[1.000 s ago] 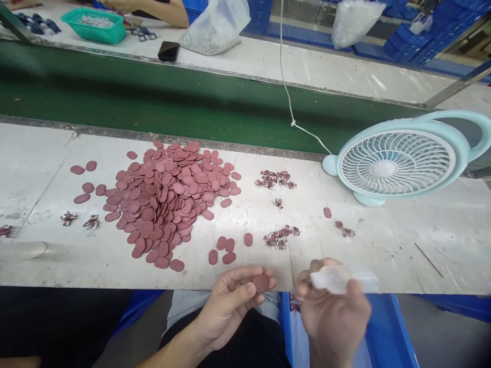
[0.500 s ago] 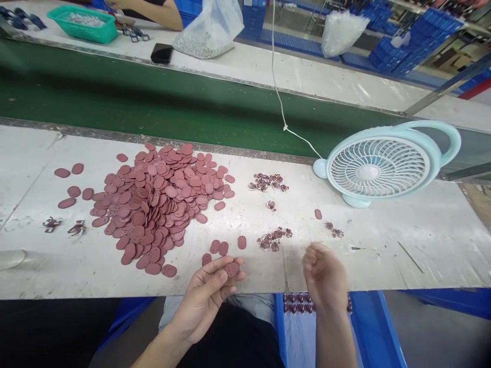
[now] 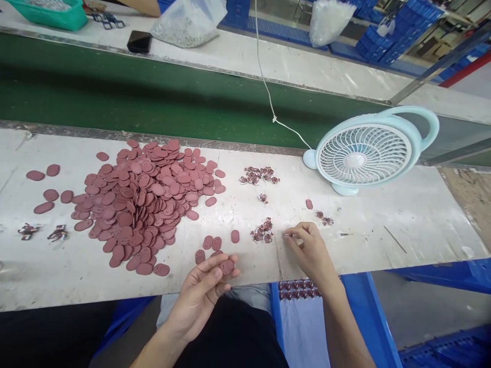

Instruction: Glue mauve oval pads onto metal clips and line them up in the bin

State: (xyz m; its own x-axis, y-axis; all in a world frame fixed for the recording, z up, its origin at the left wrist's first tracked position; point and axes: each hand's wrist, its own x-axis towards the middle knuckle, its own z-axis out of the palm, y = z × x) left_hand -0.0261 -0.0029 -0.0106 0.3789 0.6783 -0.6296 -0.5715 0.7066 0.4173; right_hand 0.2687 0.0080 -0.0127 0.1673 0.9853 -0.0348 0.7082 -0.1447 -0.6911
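Observation:
My left hand [image 3: 203, 291] pinches a dark-red oval disc [image 3: 227, 266] with small holes between thumb and fingers, above the near edge of the white table. My right hand [image 3: 309, 250] is closed at the fingertips on a small shiny piece [image 3: 290, 235], mostly covered by the fingers. Just left of those fingertips lies a cluster of small shiny dark-red pieces [image 3: 263, 232]. A few loose discs [image 3: 235, 236] rest beyond my left hand. The large heap of the same discs [image 3: 141, 199] spreads over the table's left half.
A light-blue fan [image 3: 362, 156] stands at the back right, its white cord running upward. More shiny pieces [image 3: 259, 175] lie near the middle. Below the table edge, a blue tray [image 3: 368, 306] holds rows of such pieces. A green basket [image 3: 69, 18] is on the far bench.
My right hand has moved left to the near cluster and now pinches a small piece; that cluster looks smaller. My left hand still holds its disc. The whole view has shifted slightly.

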